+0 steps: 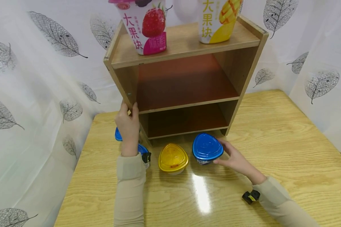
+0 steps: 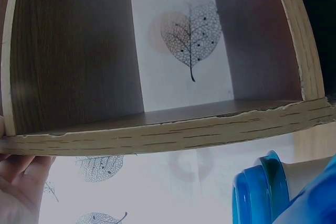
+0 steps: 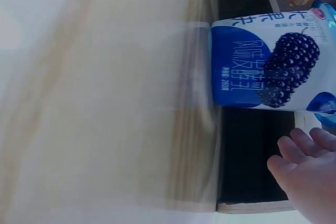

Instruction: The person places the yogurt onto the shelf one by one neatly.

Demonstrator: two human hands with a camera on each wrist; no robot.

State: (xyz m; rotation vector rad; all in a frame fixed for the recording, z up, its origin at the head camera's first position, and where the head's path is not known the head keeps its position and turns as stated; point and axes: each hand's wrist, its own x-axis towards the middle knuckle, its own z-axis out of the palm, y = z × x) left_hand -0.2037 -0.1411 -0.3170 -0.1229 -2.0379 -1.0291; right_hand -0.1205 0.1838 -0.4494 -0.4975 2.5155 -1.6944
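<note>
My left hand (image 1: 128, 123) grips the front edge of the left side panel of a small wooden shelf unit (image 1: 187, 105); in the left wrist view its fingers (image 2: 34, 174) lie at the panel's edge. My right hand (image 1: 230, 157) is beside a blue-lidded yogurt cup (image 1: 207, 146), thumb and fingers spread about its right side. In the right wrist view this cup (image 3: 241, 66) shows a blackberry picture and stands upright, with a gap between it and my loosely bent fingers (image 3: 294, 150). A yellow-lidded cup (image 1: 173, 157) stands to its left.
Two blue-lidded cups, one nearer (image 1: 143, 149) and one farther (image 1: 118, 135), are partly hidden by my left arm. On the shelf's top stand a strawberry cup (image 1: 150, 28) and a mango cup (image 1: 216, 22). The wooden table (image 1: 272, 142) meets leaf-patterned white curtains (image 1: 45, 78).
</note>
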